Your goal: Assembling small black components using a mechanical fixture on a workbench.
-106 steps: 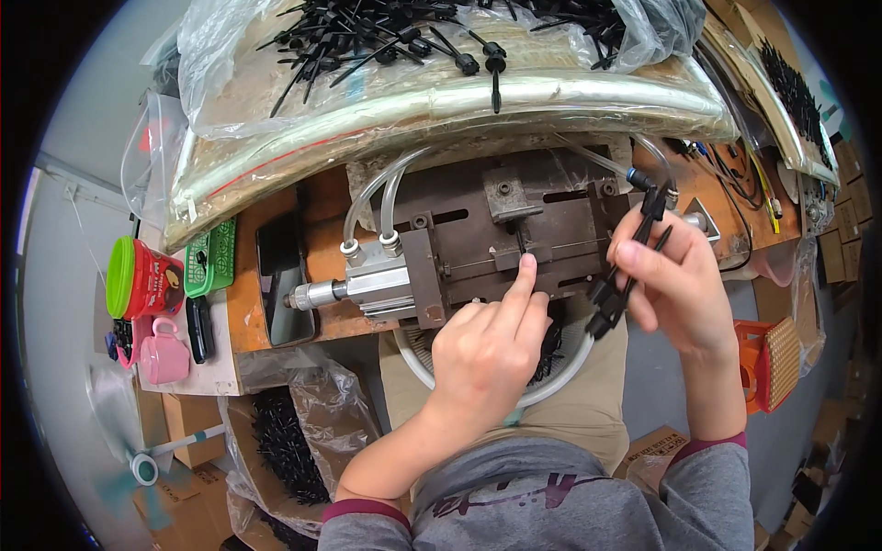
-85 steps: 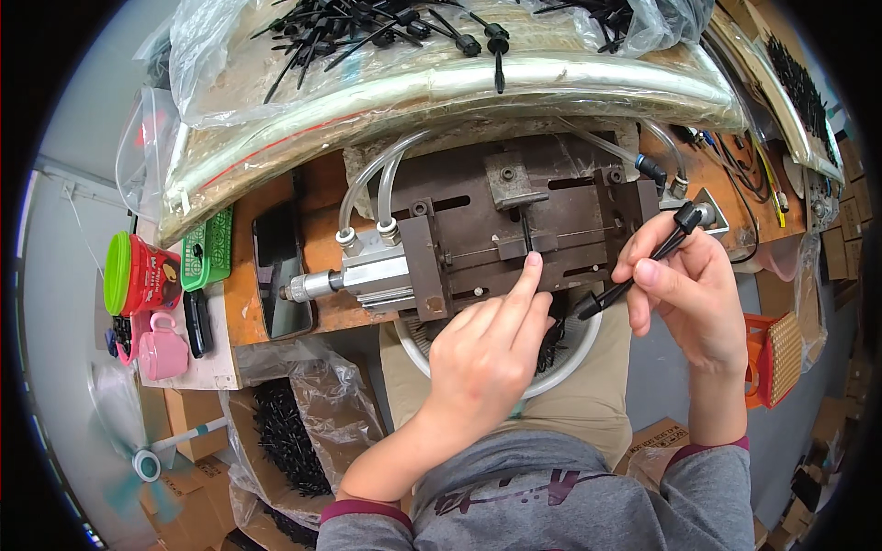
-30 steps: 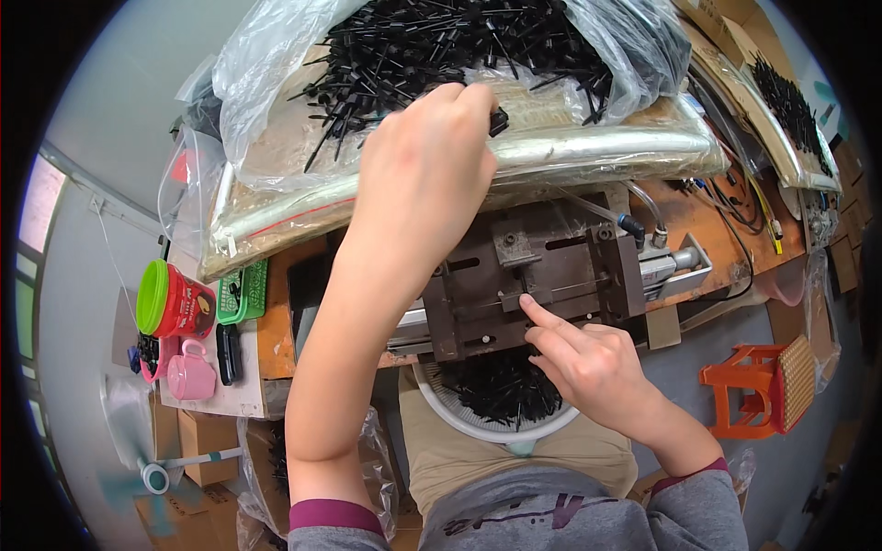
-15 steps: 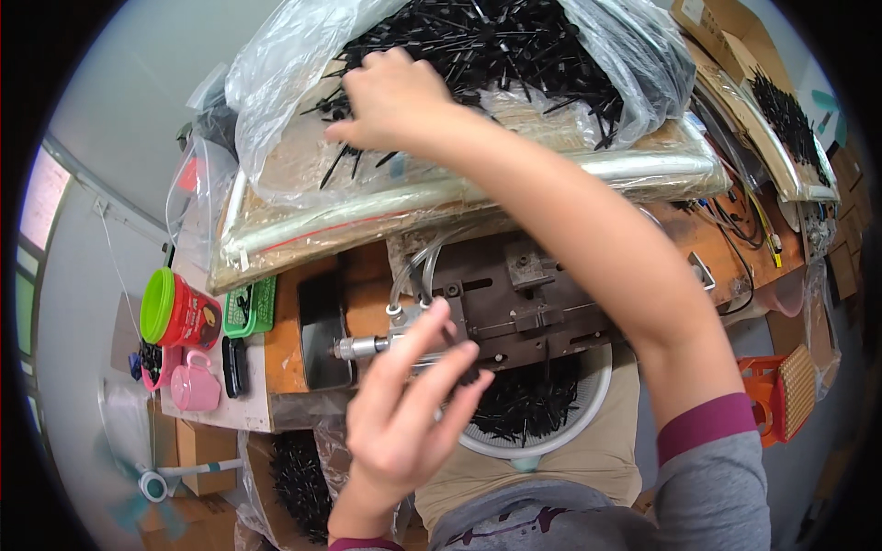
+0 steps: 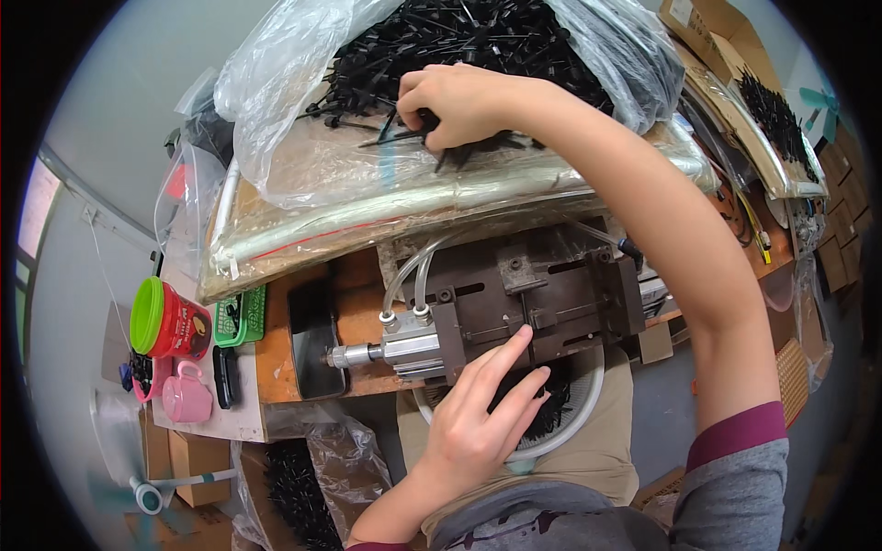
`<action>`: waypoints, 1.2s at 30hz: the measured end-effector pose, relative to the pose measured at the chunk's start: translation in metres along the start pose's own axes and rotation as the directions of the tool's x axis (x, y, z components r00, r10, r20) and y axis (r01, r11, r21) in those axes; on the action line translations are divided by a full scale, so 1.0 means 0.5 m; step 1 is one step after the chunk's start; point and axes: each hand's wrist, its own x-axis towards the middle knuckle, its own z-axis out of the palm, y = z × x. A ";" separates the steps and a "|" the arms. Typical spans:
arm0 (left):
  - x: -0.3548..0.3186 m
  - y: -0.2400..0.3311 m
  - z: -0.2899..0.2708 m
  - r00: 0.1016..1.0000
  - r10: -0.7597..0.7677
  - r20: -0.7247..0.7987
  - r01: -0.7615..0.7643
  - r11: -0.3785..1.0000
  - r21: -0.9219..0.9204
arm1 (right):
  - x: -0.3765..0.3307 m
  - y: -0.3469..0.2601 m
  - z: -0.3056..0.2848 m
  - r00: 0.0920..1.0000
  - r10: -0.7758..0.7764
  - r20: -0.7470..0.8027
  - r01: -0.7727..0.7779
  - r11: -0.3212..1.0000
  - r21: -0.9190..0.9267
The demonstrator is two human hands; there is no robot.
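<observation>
My left hand (image 5: 480, 409) reaches over the near edge of a dark metal fixture (image 5: 478, 275), its fingers stretched out and apart. Its index fingertip meets a small block on the fixture, beside a thin black rod standing there; whether it touches the rod, I cannot tell. Up at the front of a heap of thin black rod-like parts (image 5: 478, 41), my right hand (image 5: 455, 106) has its fingers curled around some of them. Dark pieces show between its thumb and fingers. The heap lies in a clear plastic bag (image 5: 276, 101) on a wrapped tray (image 5: 441, 197).
Beneath the fixture, a white basket (image 5: 597, 395) on my lap holds black parts. A silver cylinder (image 5: 412, 354) with clear hoses adjoins the fixture. Left are a black phone-like slab (image 5: 317, 344), a green basket (image 5: 253, 317), a red tub (image 5: 184, 326) and a pink mug (image 5: 186, 395).
My right hand has moved right and slightly down along the heap's front, its fingers now curled on parts. My left hand has moved right from beside the cylinder to the fixture's middle.
</observation>
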 end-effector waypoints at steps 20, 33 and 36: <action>0.012 0.004 0.048 0.976 -0.083 0.199 0.009 0.938 0.347 | -0.270 0.049 -0.077 0.679 0.604 -0.417 -0.085 0.630 0.772; 0.328 -0.219 -0.087 0.978 -0.153 -0.139 0.192 0.922 0.337 | -0.509 -0.302 0.104 0.856 0.375 -0.357 -0.148 0.837 0.526; 0.338 -0.218 -0.077 0.969 -0.240 -0.061 0.247 0.918 0.311 | -0.511 -0.327 0.143 0.877 0.328 -0.351 -0.142 0.875 0.463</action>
